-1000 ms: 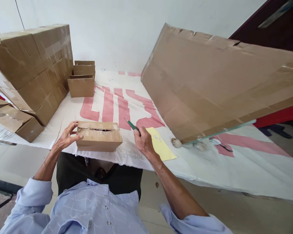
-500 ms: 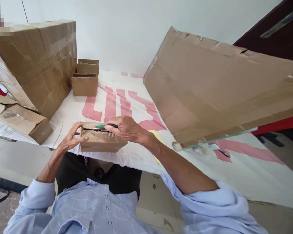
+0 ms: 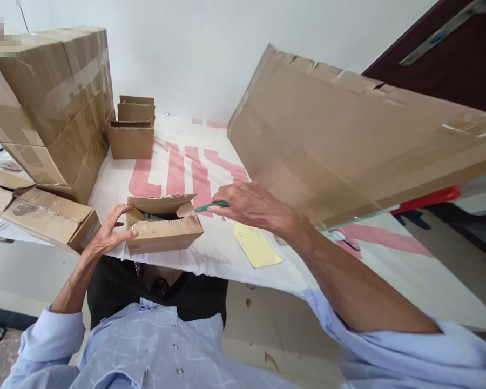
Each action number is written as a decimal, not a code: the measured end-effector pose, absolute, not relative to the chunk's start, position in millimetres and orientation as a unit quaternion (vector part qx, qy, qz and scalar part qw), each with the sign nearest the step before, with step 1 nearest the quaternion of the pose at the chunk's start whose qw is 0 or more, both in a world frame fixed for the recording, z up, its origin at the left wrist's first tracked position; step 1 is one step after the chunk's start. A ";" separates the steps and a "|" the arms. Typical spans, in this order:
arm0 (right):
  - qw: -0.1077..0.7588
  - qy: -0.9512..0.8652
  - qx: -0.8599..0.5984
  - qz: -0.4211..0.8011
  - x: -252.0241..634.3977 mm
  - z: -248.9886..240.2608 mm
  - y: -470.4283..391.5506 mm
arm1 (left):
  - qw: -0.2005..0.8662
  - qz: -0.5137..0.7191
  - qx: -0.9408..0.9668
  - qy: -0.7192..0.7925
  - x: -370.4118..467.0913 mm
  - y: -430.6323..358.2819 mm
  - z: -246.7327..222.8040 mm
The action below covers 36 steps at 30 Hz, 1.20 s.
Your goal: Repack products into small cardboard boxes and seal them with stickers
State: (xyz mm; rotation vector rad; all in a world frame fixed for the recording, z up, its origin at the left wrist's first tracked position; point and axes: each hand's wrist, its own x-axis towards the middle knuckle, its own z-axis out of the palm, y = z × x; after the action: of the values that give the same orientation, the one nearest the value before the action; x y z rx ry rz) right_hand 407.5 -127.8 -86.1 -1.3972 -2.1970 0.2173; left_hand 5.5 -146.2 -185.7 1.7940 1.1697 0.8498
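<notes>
A small cardboard box (image 3: 164, 237) sits at the table's front edge, its top parted and a long back flap standing up. Something teal lies inside, mostly hidden. My left hand (image 3: 112, 229) grips the box's left end, with fingers at the back corner and thumb on the front corner. Just past the box's right end, my right hand (image 3: 253, 205) is closed round a slim green box cutter (image 3: 213, 206). The cutter points left, and its tip is at the small flap on the box's right side.
Taped cartons (image 3: 60, 102) are stacked at the left, with a flatter box (image 3: 51, 213) before them. Several open small boxes (image 3: 132, 141) stand near the wall. A large cardboard sheet (image 3: 348, 140) leans at the right. A yellow card (image 3: 257, 246) lies on the white cloth (image 3: 210, 254).
The box's top has come open and its back flap has risen. My right hand has moved right with the cutter, off the top seam. My left hand keeps its hold.
</notes>
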 end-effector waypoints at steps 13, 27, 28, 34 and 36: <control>0.336 -0.634 -0.668 0.199 414.9 -272.4 -173.3 | 0.400 0.336 0.718 0.460 5.6 -138.5 -167.5; 0.287 -0.846 -0.416 0.173 327.5 -131.9 -66.3 | 0.343 0.369 0.712 0.489 30.3 -149.7 -147.9; 0.296 -0.843 -0.404 0.195 325.1 -130.6 -63.6 | 0.335 0.370 0.714 0.491 33.7 -150.4 -148.0; 0.333 -0.792 -0.401 0.316 327.5 -117.3 -64.8 | 0.299 0.391 0.716 0.494 49.3 -143.0 -158.0; 0.329 -0.777 -0.400 0.358 330.5 -112.4 -65.5 | 0.293 0.398 0.717 0.492 49.5 -139.9 -162.0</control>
State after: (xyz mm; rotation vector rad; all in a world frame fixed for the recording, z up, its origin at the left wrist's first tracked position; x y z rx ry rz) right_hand 330.5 -65.5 -112.4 -1.0474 -2.0321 0.9378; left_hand 49.5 -139.9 -162.0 1.9100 1.3096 1.0610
